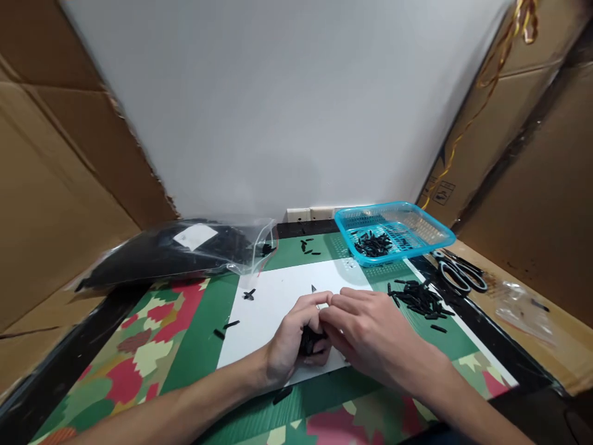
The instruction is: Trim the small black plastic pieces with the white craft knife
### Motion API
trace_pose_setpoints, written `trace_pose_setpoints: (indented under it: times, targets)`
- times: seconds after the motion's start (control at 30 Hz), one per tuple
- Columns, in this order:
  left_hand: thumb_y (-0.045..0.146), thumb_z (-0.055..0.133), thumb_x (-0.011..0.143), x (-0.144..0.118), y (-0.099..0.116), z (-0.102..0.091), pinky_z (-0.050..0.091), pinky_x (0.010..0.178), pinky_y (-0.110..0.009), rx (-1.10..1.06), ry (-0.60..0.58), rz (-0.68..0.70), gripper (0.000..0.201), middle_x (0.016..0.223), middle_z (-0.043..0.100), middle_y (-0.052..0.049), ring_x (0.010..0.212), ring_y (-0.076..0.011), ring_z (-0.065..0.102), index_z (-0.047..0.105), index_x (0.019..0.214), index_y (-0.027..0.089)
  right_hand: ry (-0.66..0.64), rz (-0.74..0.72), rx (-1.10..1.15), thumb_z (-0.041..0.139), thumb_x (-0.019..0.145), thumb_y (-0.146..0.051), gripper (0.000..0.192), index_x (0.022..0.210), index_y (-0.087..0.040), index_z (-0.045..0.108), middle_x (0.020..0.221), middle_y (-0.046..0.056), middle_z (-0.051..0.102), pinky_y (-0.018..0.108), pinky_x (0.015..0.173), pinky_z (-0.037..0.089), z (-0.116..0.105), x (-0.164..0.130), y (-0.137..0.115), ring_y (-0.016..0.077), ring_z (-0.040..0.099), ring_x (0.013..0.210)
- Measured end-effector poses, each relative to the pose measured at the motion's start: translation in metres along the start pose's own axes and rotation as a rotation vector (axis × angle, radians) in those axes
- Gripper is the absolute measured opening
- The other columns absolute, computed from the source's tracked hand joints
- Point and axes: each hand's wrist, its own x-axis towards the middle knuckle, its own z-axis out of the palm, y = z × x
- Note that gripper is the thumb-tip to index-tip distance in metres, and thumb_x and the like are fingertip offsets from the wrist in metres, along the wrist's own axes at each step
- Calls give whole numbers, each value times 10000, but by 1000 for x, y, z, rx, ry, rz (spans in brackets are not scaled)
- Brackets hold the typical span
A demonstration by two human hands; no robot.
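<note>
Both my hands meet over a white sheet [273, 296] in the middle of the table. My left hand [291, 337] is curled around a bunch of small black plastic pieces [309, 340]. My right hand [365, 330] lies against it, fingertips touching the left fingers at the bunch. Whether the right fingers pinch a piece is hidden. A loose pile of the same black pieces [419, 298] lies just right of my right hand. A few stray pieces [231, 324] are scattered on the sheet and mat.
A blue mesh basket [435, 228] holding more black pieces stands at the back right. Scissors [458, 272] lie beside it. A clear bag of black parts [185, 250] lies at the back left. Cardboard boxes flank both sides. A small clear bag [521, 303] rests at right.
</note>
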Motion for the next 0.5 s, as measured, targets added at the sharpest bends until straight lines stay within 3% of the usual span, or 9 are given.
trace_pose_setpoints:
  times: [0.1,0.2,0.33,0.4,0.5]
  targets:
    - [177,569,594,7,0,4,250,358,-137,-36,-25,20,220,503,419,56,424,-79,306,606,810,187,15,171,16,629,1009,-107,173,869,-199,670,819,10,739,329,592,339,-7,-2,0,168,619,671]
    - [196,600,648,10,1,5,236,359,-139,-42,-24,-1,234,493,451,46,416,-71,277,674,868,165,-15,282,68,645,1008,-141,135,896,-204,687,794,-2,749,301,547,319,-18,-9,3,145,626,603]
    - [268,696,728,7,4,6,236,363,-136,-50,32,8,151,532,459,33,455,-61,286,700,775,125,175,375,286,636,1006,-146,108,993,-219,715,829,-5,799,238,630,470,-21,-26,0,139,727,657]
    - [395,720,809,6,5,8,228,364,-135,-17,28,-15,302,558,483,19,453,-46,272,694,710,111,258,394,344,635,990,-137,120,1009,-221,720,820,-1,811,227,646,510,-14,-34,-5,150,769,678]
    - [452,770,820,6,5,11,214,367,-129,13,37,-4,382,577,517,13,452,-34,257,656,662,123,278,407,397,630,964,-90,170,1010,-221,728,845,1,830,218,633,535,-2,-40,-10,157,799,695]
